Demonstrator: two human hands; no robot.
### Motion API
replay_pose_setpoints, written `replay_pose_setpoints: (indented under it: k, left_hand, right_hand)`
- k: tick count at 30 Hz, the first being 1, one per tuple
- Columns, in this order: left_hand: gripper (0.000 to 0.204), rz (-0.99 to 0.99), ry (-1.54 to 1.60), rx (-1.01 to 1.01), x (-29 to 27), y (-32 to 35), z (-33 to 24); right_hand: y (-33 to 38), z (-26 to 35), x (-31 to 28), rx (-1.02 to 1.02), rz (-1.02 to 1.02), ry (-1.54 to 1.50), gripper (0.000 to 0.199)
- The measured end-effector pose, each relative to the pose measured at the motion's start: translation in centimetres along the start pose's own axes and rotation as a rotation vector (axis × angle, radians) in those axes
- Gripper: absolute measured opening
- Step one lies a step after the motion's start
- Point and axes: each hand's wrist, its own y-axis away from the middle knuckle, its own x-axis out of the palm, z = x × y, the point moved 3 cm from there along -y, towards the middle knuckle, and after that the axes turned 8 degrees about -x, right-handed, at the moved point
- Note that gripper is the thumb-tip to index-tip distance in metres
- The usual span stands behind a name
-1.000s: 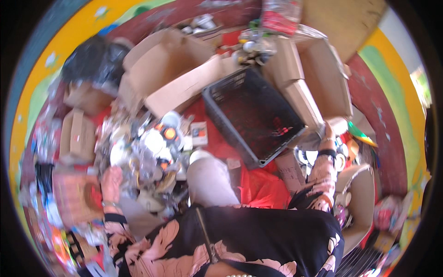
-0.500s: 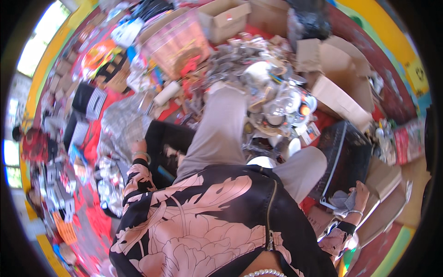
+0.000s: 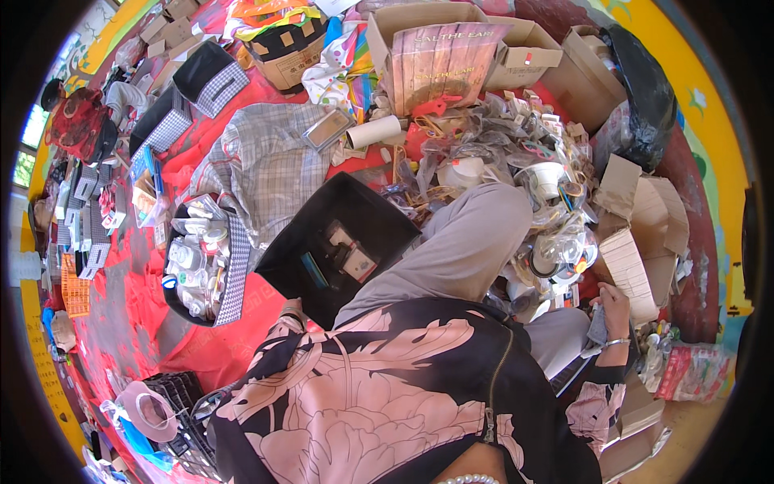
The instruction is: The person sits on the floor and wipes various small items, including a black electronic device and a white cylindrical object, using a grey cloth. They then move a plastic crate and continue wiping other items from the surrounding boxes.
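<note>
Black tray (image 3: pixel 347 242) now held at the left knee; right hand (image 3: pixel 614 310) closed on a grey item (image 3: pixel 597 329).

Over the last second the view has been swung leftward, and the tray, earlier seen ahead among boxes, is now gripped at its near edge by the left hand (image 3: pixel 292 310), fingers shut on it. A checked bin (image 3: pixel 211 262) of bottles sits just beside it. A red floor cloth (image 3: pixel 242 323), cardboard boxes (image 3: pixel 645 242) and yellow walls surround.

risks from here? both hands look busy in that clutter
1. The left hand grips only the near edge of the black bin; if it tilts, the small items inside could slide out.
2. The right hand holds something grey beside the open cardboard box; loose clear plastic containers nearby could get knocked.
</note>
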Motion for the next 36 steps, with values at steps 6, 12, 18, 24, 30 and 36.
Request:
replay_pose_setpoints:
  k: [6,12,18,24,30,36]
  left_hand:
    - [0.065,0.033,0.008,0.051,-0.6,-0.6,0.8]
    - [0.054,0.014,0.028,0.122,-2.1,-1.8,1.1]
    - [0.043,-0.052,0.125,0.584,-8.6,-4.6,-3.1]
    - [0.023,-0.260,0.370,1.877,-6.7,23.5,-22.4]
    - [0.021,0.159,-0.166,2.811,-5.1,40.8,-24.8]
    - [0.023,0.418,-0.838,2.673,-5.4,43.2,-25.2]
  right_hand:
    - [-1.4,0.9,0.9,-0.014,0.021,0.028,0.030]
    - [-0.1,2.9,2.6,0.098,0.059,-0.038,0.026]
    - [1.1,2.5,2.2,-0.181,0.066,0.264,0.024]
    - [4.5,5.1,2.8,-0.470,0.033,1.138,0.018]
    - [6.8,0.7,3.7,-0.817,0.311,0.980,0.022]
    - [3.0,-4.3,2.3,-0.728,0.519,0.610,0.018]
